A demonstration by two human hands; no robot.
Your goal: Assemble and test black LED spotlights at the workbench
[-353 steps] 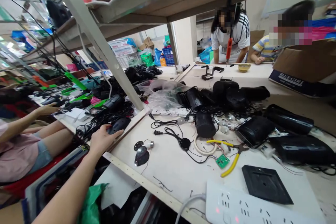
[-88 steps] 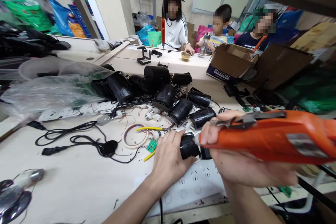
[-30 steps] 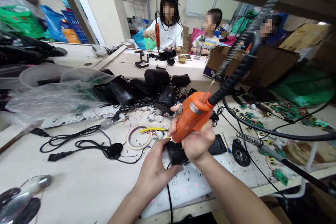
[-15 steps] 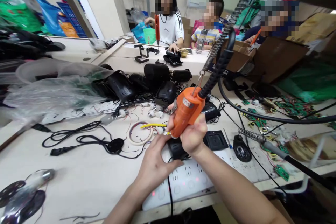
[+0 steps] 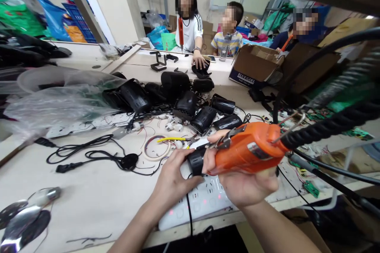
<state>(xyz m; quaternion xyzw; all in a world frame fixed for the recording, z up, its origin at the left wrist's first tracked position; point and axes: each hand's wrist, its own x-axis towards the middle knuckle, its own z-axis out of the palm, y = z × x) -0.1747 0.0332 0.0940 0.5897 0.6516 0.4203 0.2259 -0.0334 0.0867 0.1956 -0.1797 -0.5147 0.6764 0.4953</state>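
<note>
My right hand (image 5: 249,187) is wrapped round an orange electric screwdriver (image 5: 252,148), which lies nearly level and points left. The screwdriver's tip is hidden behind my fingers and a black cylindrical plastic housing (image 5: 195,163). Around the left end of that housing, my left hand (image 5: 169,176) is closed, thumb in front and fingers behind. A black cord runs from the housing down over a white power strip (image 5: 197,205) with lit red switches. Just behind my left fingers lie yellow-handled pliers (image 5: 169,139) and a roll of tape (image 5: 148,154).
Several black housings (image 5: 135,97) are piled behind, beside plastic bags (image 5: 59,102). Coiled power cords (image 5: 97,152) lie left. A spring and thick cable (image 5: 326,126) stretch from the screwdriver to the right. Green circuit boards (image 5: 311,189) lie right. Across the bench, a co-worker's hand (image 5: 199,60) touches a black part.
The screwdriver has swung from upright to nearly level, with its cable end moving right and down. My right hand turned with it. My left hand stays on the black housing.
</note>
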